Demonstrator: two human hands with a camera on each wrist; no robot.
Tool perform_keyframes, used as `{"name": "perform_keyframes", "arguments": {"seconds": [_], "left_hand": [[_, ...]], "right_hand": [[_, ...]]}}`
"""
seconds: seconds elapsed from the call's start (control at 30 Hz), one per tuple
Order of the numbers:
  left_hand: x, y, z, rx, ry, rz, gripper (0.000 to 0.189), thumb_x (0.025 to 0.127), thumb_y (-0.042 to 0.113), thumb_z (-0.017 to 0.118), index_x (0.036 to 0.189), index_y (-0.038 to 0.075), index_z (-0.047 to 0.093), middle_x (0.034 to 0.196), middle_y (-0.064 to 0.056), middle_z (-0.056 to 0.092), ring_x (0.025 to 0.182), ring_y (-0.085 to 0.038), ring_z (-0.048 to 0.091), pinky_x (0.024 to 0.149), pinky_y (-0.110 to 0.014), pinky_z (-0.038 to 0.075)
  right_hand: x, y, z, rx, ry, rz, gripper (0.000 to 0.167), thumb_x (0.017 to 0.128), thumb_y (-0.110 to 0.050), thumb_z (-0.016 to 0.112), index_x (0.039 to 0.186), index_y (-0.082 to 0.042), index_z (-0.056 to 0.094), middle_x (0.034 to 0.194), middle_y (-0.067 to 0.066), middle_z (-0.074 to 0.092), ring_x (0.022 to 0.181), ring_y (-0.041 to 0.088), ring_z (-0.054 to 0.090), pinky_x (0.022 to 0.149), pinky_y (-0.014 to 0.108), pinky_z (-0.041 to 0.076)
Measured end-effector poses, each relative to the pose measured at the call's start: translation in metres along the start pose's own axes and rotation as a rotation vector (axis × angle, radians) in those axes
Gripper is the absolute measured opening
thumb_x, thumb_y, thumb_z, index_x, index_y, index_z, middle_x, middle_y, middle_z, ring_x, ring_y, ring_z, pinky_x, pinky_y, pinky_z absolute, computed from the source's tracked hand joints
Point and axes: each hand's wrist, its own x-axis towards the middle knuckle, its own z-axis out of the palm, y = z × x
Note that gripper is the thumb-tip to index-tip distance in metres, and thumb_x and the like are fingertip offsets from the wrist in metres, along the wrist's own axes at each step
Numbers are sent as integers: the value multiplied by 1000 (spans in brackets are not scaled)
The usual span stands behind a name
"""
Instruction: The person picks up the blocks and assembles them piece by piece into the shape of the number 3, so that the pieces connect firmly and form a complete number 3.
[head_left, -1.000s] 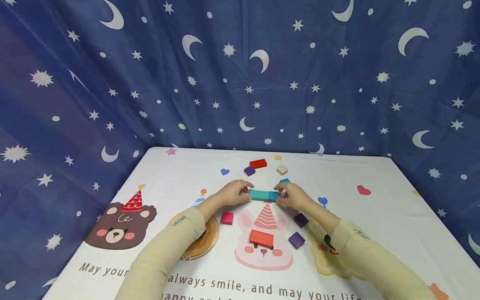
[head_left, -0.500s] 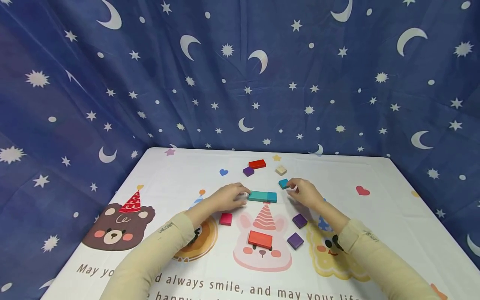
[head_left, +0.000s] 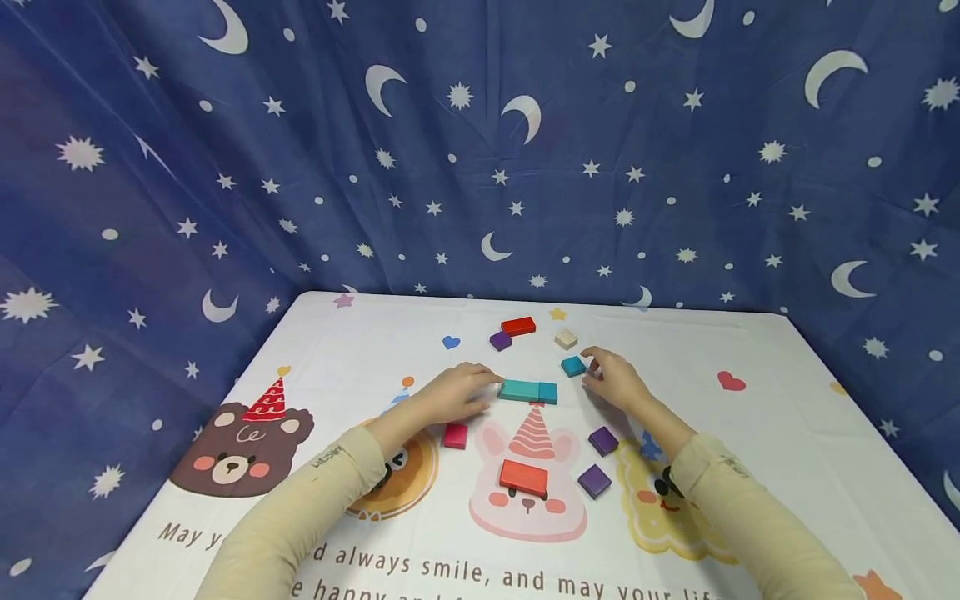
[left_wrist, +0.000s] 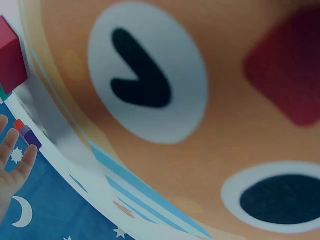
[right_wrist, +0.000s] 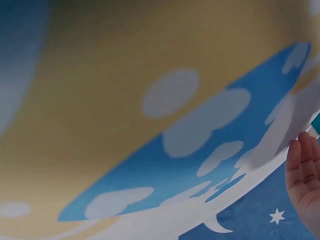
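Note:
A long turquoise block (head_left: 519,391) and a square blue block (head_left: 548,393) lie end to end on the white cloth in the head view. My left hand (head_left: 459,393) is at the turquoise block's left end, its forefinger tip right at the edge and its thumb lower and apart. Past the row's right end, a second square blue block (head_left: 573,367) lies by itself. My right hand (head_left: 617,382) is just right of it, fingers loosely bent, fingertips close to its edge. The left wrist view shows spread left fingers (left_wrist: 20,160); the right wrist view, relaxed right fingers (right_wrist: 302,157).
Farther back lie a red block (head_left: 518,326), a purple block (head_left: 501,341) and a cream block (head_left: 566,338). Nearer are a pink-red block (head_left: 455,436), an orange-red block (head_left: 523,477) and two dark purple blocks (head_left: 603,442). A blue starry curtain (head_left: 480,150) hangs behind the table.
My right hand has left the row's right end and moved right, beside the separate blue block. My left thumb has come away from the turquoise block; the forefinger stays at its end.

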Motion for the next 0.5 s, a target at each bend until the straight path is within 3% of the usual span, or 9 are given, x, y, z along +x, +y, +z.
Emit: {"name": "perform_keyframes", "arguments": {"seconds": [0.1, 0.23, 0.37, 0.5], "left_hand": [[-3, -2, -1, -12, -1, -7, 44, 89, 23, 63, 131, 13, 55, 129, -10, 57, 122, -27, 51, 103, -43, 41], [-7, -7, -4, -95, 3, -35, 42, 90, 21, 62, 130, 10, 55, 129, -11, 57, 122, -27, 51, 105, -44, 39], [-10, -14, -5, -185, 18, -92, 43, 91, 19, 62, 131, 8, 54, 129, -11, 57, 121, -26, 53, 105, -42, 39], [-14, -18, -4, -214, 36, -140, 41, 91, 19, 62, 130, 9, 55, 127, -10, 59, 118, -25, 55, 103, -41, 41]], "right_hand": [[3, 3, -1, 28, -21, 3, 43, 84, -4, 65, 124, 5, 51, 97, 21, 62, 76, 24, 59, 68, 36, 51], [9, 6, -2, 58, -76, 9, 44, 84, -4, 64, 125, 5, 50, 98, 21, 60, 74, 22, 56, 65, 32, 48], [13, 9, -1, 74, -98, -16, 42, 86, -4, 61, 126, 4, 50, 95, 19, 59, 75, 22, 53, 68, 33, 46], [14, 12, 1, 86, -92, -46, 39, 88, -2, 59, 125, 4, 51, 92, 17, 58, 78, 24, 52, 73, 38, 45]]}}
